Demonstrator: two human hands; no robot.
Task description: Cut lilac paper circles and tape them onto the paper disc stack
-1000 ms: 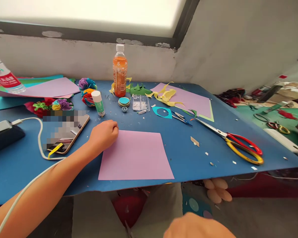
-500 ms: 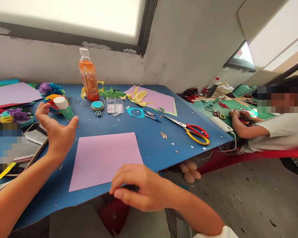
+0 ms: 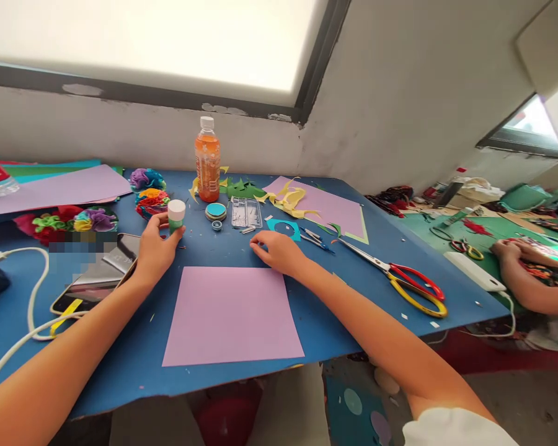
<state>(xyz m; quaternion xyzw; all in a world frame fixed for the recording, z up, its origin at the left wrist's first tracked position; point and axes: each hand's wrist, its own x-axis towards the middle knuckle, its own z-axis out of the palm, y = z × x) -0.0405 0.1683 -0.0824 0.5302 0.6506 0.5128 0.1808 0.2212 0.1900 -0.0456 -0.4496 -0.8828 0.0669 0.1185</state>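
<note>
Two bare arms: reaching in over the near edge of the blue table (image 3: 316, 331), left arm (image 3: 90, 337) from the near left, right arm (image 3: 376, 325) from the near right, a white sleeve at its elbow.
Left hand: the left hand (image 3: 157, 248) bends around from the left, thumb towards the right, pinching a white-capped green cylindrical stick (image 3: 177, 214) between thumb and fingers.
Stick: upright, left of the table's middle; whether its base touches the table cannot be told.
Right hand: the right hand (image 3: 279, 251) is palm down, fingers pointing left and lightly curled, thumb tip slightly apart from them; its wrist is over the lilac sheet's far right corner.
Lilac sheet: a flat, four-sided lilac paper sheet (image 3: 232, 319), just inside the near edge.
Far edge: a clear bottle of orange drink (image 3: 208, 164) stands there.
Left side: a dark-screened phone (image 3: 106, 272) lies beside the left wrist.
Right edge: long metal scissors with red and yellow handles (image 3: 411, 282) lie towards the near right corner, blades pointing to the far edge.
</note>
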